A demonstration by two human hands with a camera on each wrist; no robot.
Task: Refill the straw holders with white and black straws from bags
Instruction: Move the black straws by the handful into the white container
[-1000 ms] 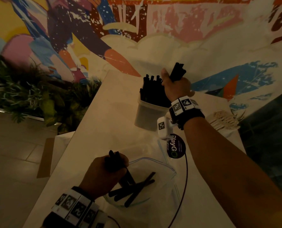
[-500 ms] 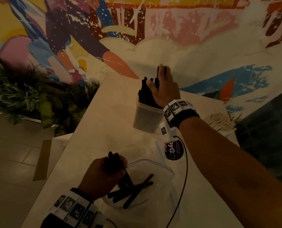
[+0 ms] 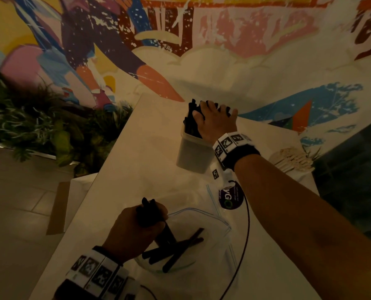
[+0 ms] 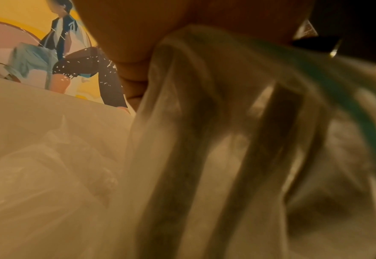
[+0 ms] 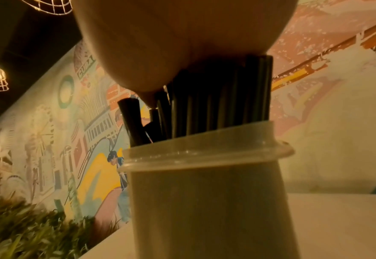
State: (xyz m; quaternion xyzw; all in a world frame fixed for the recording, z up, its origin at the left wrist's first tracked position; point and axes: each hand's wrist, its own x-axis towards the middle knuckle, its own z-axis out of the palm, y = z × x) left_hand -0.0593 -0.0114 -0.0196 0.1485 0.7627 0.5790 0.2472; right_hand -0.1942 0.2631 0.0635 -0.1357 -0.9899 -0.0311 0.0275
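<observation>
A translucent straw holder (image 3: pixel 193 153) (image 5: pixel 207 192) stands on the white table (image 3: pixel 137 161), packed with upright black straws (image 5: pixel 216 108). My right hand (image 3: pixel 215 120) lies flat on the straw tops, palm down, fingers spread. Near the table's front, my left hand (image 3: pixel 137 226) grips a bunch of black straws (image 3: pixel 147 213) at the mouth of a clear zip bag (image 3: pixel 202 252). A few loose black straws (image 3: pixel 178 250) lie inside the bag. In the left wrist view the bag's plastic (image 4: pixel 204 122) and blurred dark straws (image 4: pixel 271 140) fill the frame.
A pile of white straws (image 3: pixel 293 159) lies at the table's right edge. A round dark sticker (image 3: pixel 231 197) and a thin black cable (image 3: pixel 243 241) lie between bag and holder. Green plants (image 3: pixel 39 126) line the floor to the left, under a painted wall.
One second ago my right hand gripped a bunch of black straws above the holder. It has let them into the holder and now presses flat on their tops. The left hand has stayed put.
</observation>
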